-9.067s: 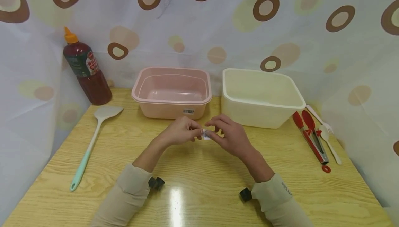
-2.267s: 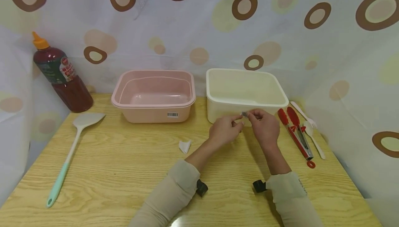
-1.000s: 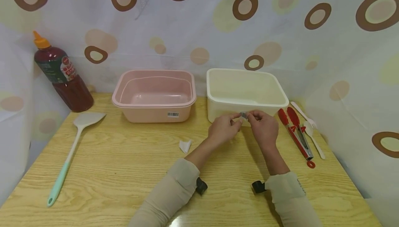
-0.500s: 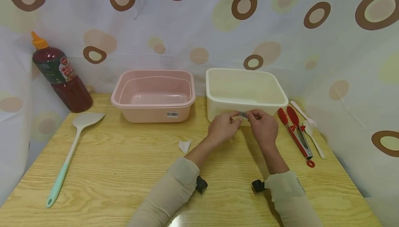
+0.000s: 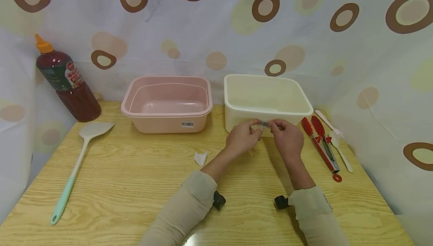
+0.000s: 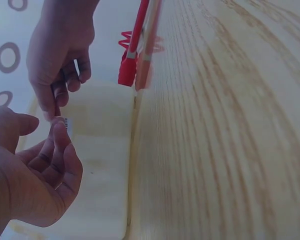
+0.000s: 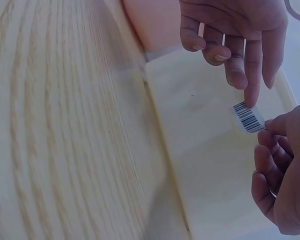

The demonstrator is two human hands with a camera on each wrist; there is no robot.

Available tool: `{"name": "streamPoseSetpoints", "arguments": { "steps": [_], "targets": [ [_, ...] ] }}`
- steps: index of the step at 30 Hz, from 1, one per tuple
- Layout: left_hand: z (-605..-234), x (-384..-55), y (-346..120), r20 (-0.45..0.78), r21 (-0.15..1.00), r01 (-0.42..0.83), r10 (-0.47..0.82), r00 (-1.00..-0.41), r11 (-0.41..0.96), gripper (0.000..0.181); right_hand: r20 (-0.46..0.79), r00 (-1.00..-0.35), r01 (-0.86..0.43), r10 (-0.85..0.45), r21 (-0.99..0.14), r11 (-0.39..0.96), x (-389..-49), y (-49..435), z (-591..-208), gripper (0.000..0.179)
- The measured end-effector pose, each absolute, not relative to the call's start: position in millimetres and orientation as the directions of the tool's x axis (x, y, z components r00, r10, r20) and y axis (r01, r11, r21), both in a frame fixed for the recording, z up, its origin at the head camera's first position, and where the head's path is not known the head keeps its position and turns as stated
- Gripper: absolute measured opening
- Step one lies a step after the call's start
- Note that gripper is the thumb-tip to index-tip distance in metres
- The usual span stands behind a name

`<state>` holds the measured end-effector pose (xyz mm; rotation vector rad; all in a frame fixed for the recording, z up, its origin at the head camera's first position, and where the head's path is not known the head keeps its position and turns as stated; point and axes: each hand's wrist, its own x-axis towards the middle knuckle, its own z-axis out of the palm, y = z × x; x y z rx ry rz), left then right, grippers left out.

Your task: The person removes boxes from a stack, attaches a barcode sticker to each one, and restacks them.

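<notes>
A small barcode sticker (image 5: pixel 264 124) lies against the front wall of the cream bin (image 5: pixel 236 120). My right hand (image 5: pixel 288 141) pinches its right corner between thumb and index finger, which shows best in the right wrist view, where the printed stripes of the sticker (image 7: pixel 246 118) face outward. From the left, my left hand (image 5: pixel 241 139) touches the sticker's other edge with an index fingertip. In the left wrist view, the thumb of my left hand (image 6: pixel 40 175) stands apart from that finger, the others loosely bent.
Left of the bin stands a pink basin (image 5: pixel 162 124) with its own barcode label (image 5: pixel 187 124). A white paper scrap (image 5: pixel 200 159) lies on the table. Red tongs (image 5: pixel 321 144), a fork (image 5: pixel 329 124) and a spoon (image 5: pixel 341 151) lie right; a spatula (image 5: pixel 79 163) and sauce bottle (image 5: pixel 69 82) left.
Earlier both hands held the white barcode piece before the pink basin; since then they moved right to the cream bin and a paper scrap appeared on the table. Lately the sticker lies flatter.
</notes>
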<state>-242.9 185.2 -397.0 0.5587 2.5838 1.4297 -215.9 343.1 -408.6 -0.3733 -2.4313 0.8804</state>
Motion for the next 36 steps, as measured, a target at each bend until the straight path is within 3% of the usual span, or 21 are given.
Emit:
{"name": "streamPoseSetpoints", "arguments": {
  "steps": [15,36],
  "targets": [
    [-397.8,-243.5,186.0,0.066,0.837,0.254,0.372,-0.926,0.485,0.040,0.363,-0.816,0.096,0.450,-0.682,0.725,-210.8,344.1,-407.9,0.043],
    [-395.9,-245.3,183.7,0.052,0.834,0.242,0.368,-0.929,0.495,0.038,0.411,-0.805,0.064,0.428,-0.657,0.751,-207.8,341.7,-409.4,0.035]
  ]
}}
